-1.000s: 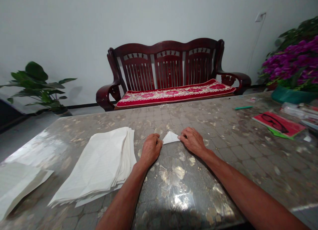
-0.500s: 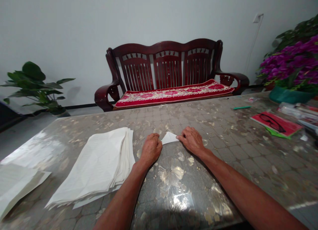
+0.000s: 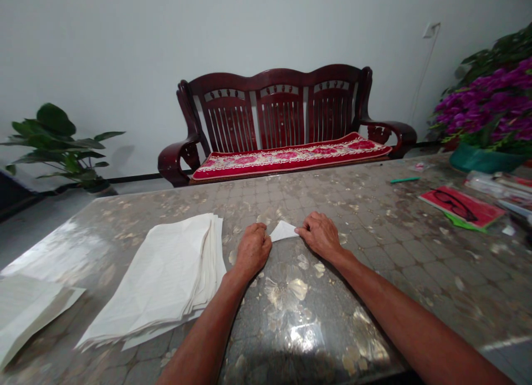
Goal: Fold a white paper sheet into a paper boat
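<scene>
Between my hands a small folded piece of white paper, roughly triangular with its peak pointing away from me, lies on the patterned table. My left hand is closed at the paper's left corner, its fingers curled and partly hidden. At the right corner, my right hand pinches the paper between thumb and fingers. Left of my left forearm rests a stack of white paper sheets with uneven edges.
Another creased sheet lies at the near left. To the right are a red booklet with black glasses on it, a green pen and a teal pot of purple flowers. A wooden bench stands beyond the table.
</scene>
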The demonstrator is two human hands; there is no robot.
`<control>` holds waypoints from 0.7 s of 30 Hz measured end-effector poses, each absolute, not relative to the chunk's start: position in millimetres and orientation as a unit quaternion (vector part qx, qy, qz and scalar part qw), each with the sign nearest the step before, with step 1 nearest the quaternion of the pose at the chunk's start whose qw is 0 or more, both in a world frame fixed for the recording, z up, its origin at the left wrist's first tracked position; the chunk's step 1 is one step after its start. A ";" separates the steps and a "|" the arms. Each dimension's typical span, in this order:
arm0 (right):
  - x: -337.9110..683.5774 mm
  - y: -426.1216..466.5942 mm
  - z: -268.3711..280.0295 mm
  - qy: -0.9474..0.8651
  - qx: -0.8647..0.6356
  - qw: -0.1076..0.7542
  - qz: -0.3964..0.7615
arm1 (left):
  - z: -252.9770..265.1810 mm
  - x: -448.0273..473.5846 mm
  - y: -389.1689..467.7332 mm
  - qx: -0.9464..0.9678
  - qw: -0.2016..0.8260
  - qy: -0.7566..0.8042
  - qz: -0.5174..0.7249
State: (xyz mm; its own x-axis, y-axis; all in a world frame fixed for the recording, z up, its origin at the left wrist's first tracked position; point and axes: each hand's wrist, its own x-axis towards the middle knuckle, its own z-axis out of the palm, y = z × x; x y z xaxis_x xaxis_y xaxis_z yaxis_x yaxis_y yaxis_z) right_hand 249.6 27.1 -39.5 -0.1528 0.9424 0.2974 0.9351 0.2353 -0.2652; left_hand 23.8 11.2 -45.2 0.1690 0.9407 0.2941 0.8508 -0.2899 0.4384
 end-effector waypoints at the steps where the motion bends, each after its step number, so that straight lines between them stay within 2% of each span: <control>1: 249.3 27.0 -39.5 -0.759 -0.619 0.202 0.008 | -45.6 23.6 11.1 0.761 0.085 0.588 0.261; 21: 247.2 26.3 -37.0 -0.766 -0.619 0.175 0.007 | -45.9 23.4 10.2 0.780 0.046 0.590 0.205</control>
State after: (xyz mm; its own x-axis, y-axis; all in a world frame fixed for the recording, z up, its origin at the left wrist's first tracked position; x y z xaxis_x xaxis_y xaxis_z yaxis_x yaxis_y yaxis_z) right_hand 247.2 26.3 -37.0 -0.1734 0.9500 0.2597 0.9452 0.2346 -0.2270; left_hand 23.4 10.2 -45.9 0.2196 0.9387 0.2655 0.9012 -0.2995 0.3133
